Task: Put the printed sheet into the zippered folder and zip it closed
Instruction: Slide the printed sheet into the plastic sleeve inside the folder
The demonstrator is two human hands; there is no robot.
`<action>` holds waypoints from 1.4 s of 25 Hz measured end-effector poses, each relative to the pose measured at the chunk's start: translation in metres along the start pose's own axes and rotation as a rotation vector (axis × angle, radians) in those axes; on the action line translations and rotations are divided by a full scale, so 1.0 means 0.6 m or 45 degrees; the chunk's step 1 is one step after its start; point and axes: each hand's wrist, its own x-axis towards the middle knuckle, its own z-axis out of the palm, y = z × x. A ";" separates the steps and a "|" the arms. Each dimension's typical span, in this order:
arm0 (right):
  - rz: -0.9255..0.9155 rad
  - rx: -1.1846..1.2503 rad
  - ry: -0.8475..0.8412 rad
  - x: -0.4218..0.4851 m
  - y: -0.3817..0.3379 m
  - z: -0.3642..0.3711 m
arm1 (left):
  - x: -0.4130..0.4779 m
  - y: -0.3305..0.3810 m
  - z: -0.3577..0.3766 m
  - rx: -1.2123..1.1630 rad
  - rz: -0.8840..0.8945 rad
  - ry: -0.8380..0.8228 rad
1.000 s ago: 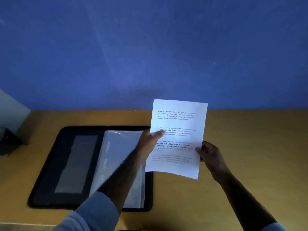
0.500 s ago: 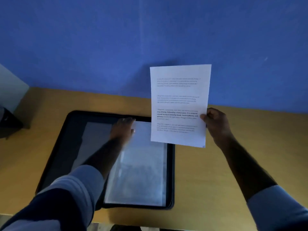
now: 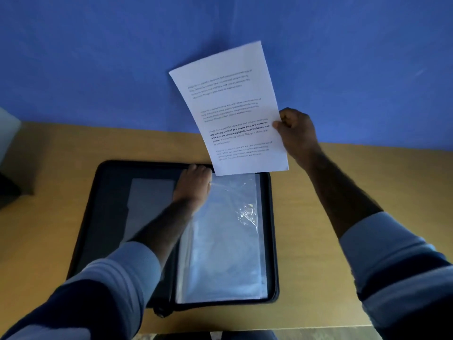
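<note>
A black zippered folder [image 3: 105, 217] lies open and flat on the wooden table, with clear plastic sleeves [image 3: 228, 241] on its right half. My right hand [image 3: 297, 130] pinches the right edge of the printed sheet [image 3: 232, 111] and holds it upright in the air above the folder's far right corner. My left hand [image 3: 195, 185] rests palm down on the folder's middle near its top edge, at the sleeves' inner top corner. Whether its fingers grip a sleeve is hidden.
The wooden table [image 3: 343, 192] stands against a blue wall [image 3: 122, 57]. A dark object [image 3: 7, 190] and a pale box [image 3: 7, 123] sit at the far left edge. The table's near edge [image 3: 318, 327] runs close below the folder.
My left hand let go of the sheet and came down on the folder's middle. My right hand raised the sheet and tilted its top to the left. The lifted sleeves now lie flat.
</note>
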 end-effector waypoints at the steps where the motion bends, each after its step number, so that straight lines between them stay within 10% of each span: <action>1: -0.030 -0.023 -0.007 0.007 -0.011 0.003 | 0.002 0.002 -0.002 -0.037 0.001 0.002; 35: -0.021 -0.042 -0.301 0.058 0.003 0.155 | 0.047 0.119 -0.035 -0.403 -0.146 -0.080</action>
